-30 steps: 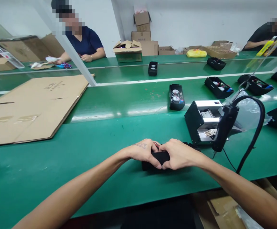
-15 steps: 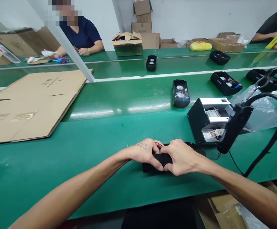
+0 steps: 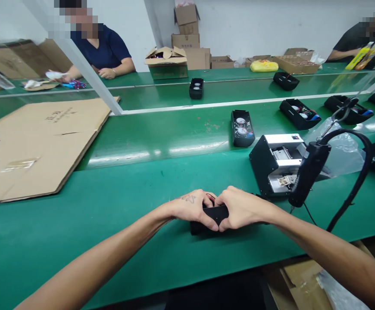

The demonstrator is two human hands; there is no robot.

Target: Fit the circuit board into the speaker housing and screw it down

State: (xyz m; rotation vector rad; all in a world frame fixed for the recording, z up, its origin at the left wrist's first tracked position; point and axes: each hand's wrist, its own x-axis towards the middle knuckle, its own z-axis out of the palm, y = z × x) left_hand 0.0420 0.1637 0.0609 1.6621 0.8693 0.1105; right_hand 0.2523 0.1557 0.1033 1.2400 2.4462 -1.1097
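Note:
A black speaker housing point(image 3: 216, 212) lies on the green bench in front of me, with a bit of red wire point(image 3: 210, 198) showing at its open top. My left hand point(image 3: 194, 209) grips its left part, thumb along the near wall and fingers reaching inside. From the other side my right hand point(image 3: 239, 209) holds the same wall, its thumb tip close to the left thumb. Both sets of fingertips are hidden within the housing. Just beyond my right hand stands a black-and-silver screw feeder point(image 3: 276, 165). A black electric screwdriver point(image 3: 309, 174) hangs beside it.
Flattened cardboard point(image 3: 42, 146) covers the bench's left side. Past the bench, a conveyor point(image 3: 161, 137) carries several black housings, one with two round speakers point(image 3: 242, 129). A slanted white post point(image 3: 80, 60) rises at left. Two people sit across, one in a navy shirt point(image 3: 113, 49).
The view has shifted slightly, so the surroundings sit a little further left. Both hands stay on the housing, their thumb tips now closer together.

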